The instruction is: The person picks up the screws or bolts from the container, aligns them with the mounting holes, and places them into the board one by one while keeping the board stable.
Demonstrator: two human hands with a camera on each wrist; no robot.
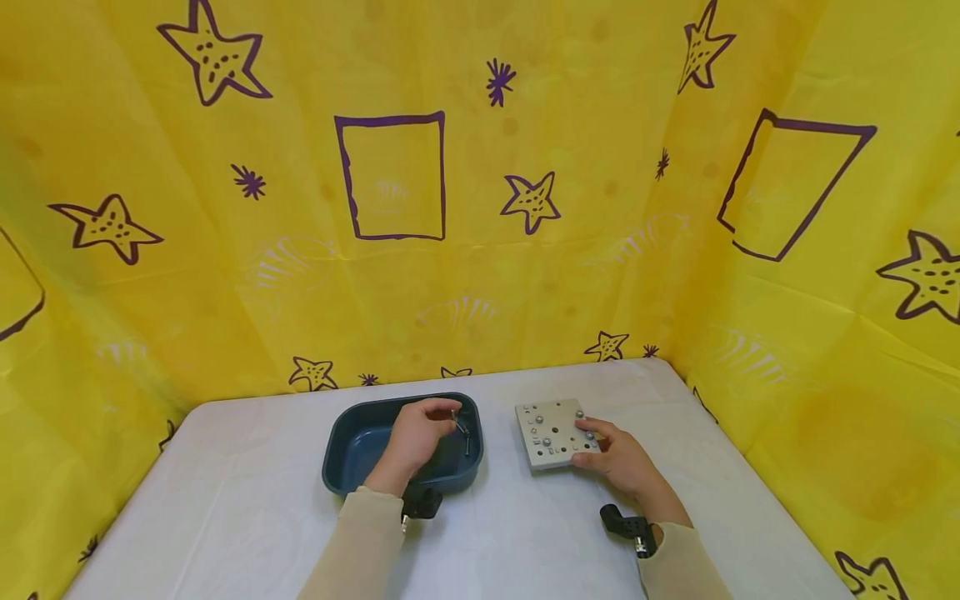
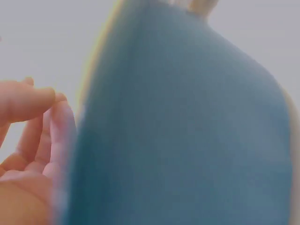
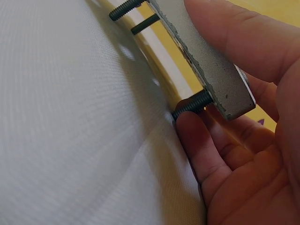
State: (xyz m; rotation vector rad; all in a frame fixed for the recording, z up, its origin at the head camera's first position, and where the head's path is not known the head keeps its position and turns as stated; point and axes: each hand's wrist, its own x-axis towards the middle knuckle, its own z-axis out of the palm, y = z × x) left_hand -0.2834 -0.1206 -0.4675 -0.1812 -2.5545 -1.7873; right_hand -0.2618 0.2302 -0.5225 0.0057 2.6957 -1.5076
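Observation:
My left hand (image 1: 420,429) reaches over the right end of a dark blue tray (image 1: 360,479), thumb and fingertips drawn together at a small bolt (image 1: 455,418). In the left wrist view the tray wall (image 2: 183,117) fills most of the picture beside the left hand (image 2: 33,136), and no bolt shows there. Another bolt (image 1: 468,446) lies in the tray. My right hand (image 1: 622,467) grips the right edge of a square grey metal plate (image 1: 555,429). From the right wrist view, threaded bolts (image 3: 193,104) stick out under the plate (image 3: 225,89), one touched by a finger.
Both the tray and the plate are on a table with a white cloth (image 1: 510,533). Yellow curtains (image 1: 480,292) with purple drawings stand behind and at both sides. Several bolt heads and holes dot the top of the plate.

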